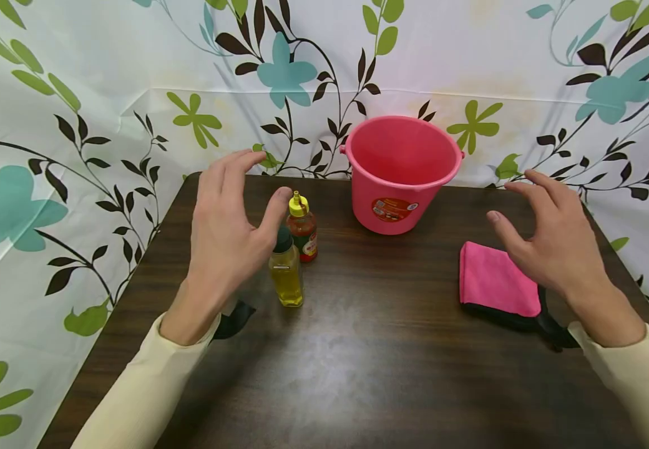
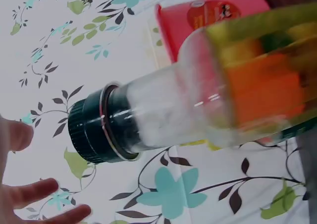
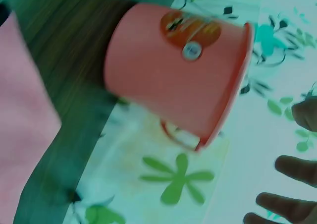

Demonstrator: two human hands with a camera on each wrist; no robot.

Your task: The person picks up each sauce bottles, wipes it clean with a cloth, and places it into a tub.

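Note:
My left hand (image 1: 226, 231) is raised over the left part of the table, thumb and fingers spread with nothing between them. Just right of it stands a clear bottle of yellow oil (image 1: 287, 280); its dark green cap (image 2: 94, 127) is apart from the fingers in the left wrist view. Behind the oil is a red sauce bottle (image 1: 304, 237) with a yellow nozzle cap. My right hand (image 1: 560, 243), fingers apart and holding nothing, hovers over a folded pink cloth (image 1: 495, 280) with a dark underside. The hand hides part of the cloth's right side.
A pink bucket (image 1: 380, 202) with an orange-red label stands upright at the back of the dark wooden table (image 1: 347, 374), between the hands. Behind and left of the table hangs a white sheet (image 1: 150, 56) with a leaf and flower print.

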